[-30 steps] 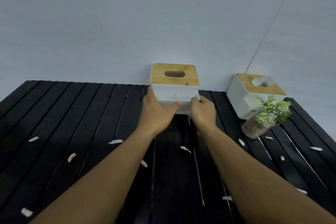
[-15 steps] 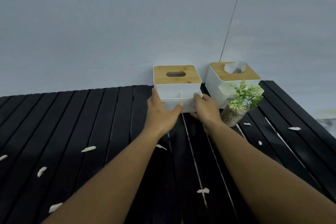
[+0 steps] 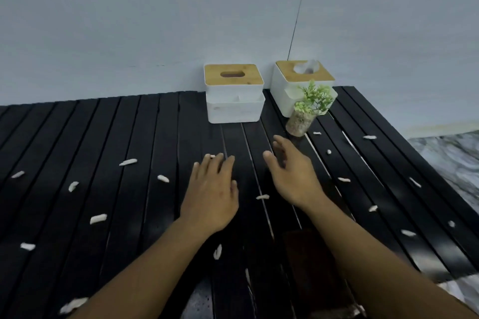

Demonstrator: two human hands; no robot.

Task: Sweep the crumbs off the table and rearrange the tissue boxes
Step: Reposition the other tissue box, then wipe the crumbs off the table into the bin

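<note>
Crumbs (image 3: 262, 197) lie scattered over the slatted table (image 3: 103, 137). The left tissue box (image 3: 234, 96) and right tissue box (image 3: 298, 83) stand at the back wall. Risk: swept crumbs may drop between slats, and a wide stroke could tip the plant jar (image 3: 302, 122). Left hand (image 3: 212, 194) flat, fingers straight; right hand (image 3: 293, 176) loosely spread. Both hold nothing.

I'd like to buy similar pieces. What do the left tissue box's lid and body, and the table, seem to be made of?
Lid: light wood, maybe bamboo, matte; tan with faint grain.
Body: probably plastic, smooth white, rounded corners.
Table: black slats with slight sheen; painted wood or metal, unclear which.
</note>
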